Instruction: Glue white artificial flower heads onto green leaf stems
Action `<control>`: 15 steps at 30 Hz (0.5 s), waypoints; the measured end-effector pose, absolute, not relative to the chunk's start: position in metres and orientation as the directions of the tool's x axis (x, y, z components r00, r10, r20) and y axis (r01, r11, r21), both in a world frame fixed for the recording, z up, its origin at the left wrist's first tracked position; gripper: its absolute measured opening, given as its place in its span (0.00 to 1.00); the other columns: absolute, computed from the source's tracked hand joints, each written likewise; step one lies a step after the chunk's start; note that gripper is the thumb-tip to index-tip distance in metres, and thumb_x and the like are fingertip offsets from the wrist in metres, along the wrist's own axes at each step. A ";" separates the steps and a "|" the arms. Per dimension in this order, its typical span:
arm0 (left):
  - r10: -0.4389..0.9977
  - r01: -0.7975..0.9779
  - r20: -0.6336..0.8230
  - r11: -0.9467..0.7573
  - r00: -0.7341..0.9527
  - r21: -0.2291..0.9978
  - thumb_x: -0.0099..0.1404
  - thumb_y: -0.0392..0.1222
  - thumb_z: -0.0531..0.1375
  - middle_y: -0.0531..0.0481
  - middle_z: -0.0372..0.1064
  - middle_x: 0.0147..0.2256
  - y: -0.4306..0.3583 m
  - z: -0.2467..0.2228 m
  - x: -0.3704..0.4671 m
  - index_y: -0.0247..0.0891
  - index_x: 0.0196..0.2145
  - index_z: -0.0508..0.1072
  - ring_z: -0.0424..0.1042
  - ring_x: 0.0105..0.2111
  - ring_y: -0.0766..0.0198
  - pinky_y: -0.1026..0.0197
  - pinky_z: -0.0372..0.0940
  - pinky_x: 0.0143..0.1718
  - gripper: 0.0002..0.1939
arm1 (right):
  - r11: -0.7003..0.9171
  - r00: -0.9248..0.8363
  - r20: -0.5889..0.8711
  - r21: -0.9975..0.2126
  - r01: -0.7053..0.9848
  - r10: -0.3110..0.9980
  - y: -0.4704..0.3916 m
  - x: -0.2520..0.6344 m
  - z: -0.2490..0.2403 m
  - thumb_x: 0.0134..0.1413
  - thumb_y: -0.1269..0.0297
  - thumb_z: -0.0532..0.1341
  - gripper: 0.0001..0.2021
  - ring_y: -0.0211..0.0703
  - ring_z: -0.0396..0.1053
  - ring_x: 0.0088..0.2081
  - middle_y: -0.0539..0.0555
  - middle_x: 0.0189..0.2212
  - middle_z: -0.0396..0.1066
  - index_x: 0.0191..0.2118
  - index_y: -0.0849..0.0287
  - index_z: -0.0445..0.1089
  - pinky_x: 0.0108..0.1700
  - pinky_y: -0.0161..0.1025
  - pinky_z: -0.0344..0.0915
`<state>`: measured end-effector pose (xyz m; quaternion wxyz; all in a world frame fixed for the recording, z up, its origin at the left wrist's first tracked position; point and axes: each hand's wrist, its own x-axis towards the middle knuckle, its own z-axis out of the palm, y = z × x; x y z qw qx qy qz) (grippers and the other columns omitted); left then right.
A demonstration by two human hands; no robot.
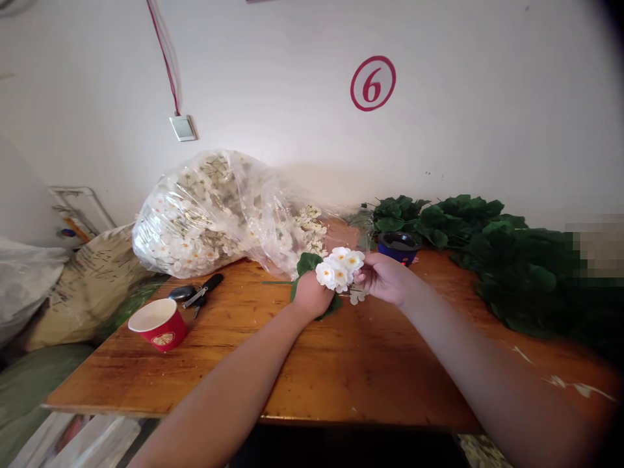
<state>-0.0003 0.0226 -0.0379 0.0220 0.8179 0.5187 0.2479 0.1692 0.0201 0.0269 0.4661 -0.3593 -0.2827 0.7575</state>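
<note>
My left hand (312, 298) is closed around an artificial flower stem, with green leaves (308, 262) showing behind and below it. White artificial flowers (340, 269) with yellow-orange centres bunch together between my two hands. At the right edge of the bunch, my right hand (385, 278) has its fingers pinched on the flowers. Just below them a paler blossom (357, 296) hangs. A thin green stem sticks out to the left of my left hand. Both hands are above the wooden table (361, 377).
A clear plastic bag (209, 214) of white flowers lies at the back left. Dark green leaves (517, 266) are heaped along the right. A dark blue cup (398, 248) stands behind my right hand. A red paper cup (160, 325), nail clippers (195, 297) and a black item (182, 292) are at left.
</note>
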 end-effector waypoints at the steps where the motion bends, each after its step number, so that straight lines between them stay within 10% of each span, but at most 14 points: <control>1: 0.859 0.837 0.387 -0.460 0.335 0.297 0.68 0.41 0.50 0.44 0.70 0.53 0.022 -0.038 -0.001 0.39 0.51 0.73 0.67 0.54 0.54 0.56 0.59 0.57 0.18 | -0.401 -0.302 -0.279 -0.768 -0.500 0.911 0.020 0.169 0.026 0.47 0.83 0.52 0.10 0.32 0.56 0.18 0.50 0.19 0.61 0.27 0.61 0.63 0.17 0.27 0.58; 15: 0.847 0.799 0.480 -0.445 0.229 0.405 0.67 0.40 0.49 0.42 0.75 0.41 0.019 -0.035 0.001 0.37 0.46 0.72 0.73 0.43 0.55 0.58 0.64 0.43 0.16 | -0.271 -0.411 -0.149 -0.928 -0.256 0.900 0.020 0.181 0.030 0.41 0.79 0.58 0.07 0.30 0.56 0.19 0.49 0.16 0.59 0.21 0.63 0.61 0.17 0.27 0.50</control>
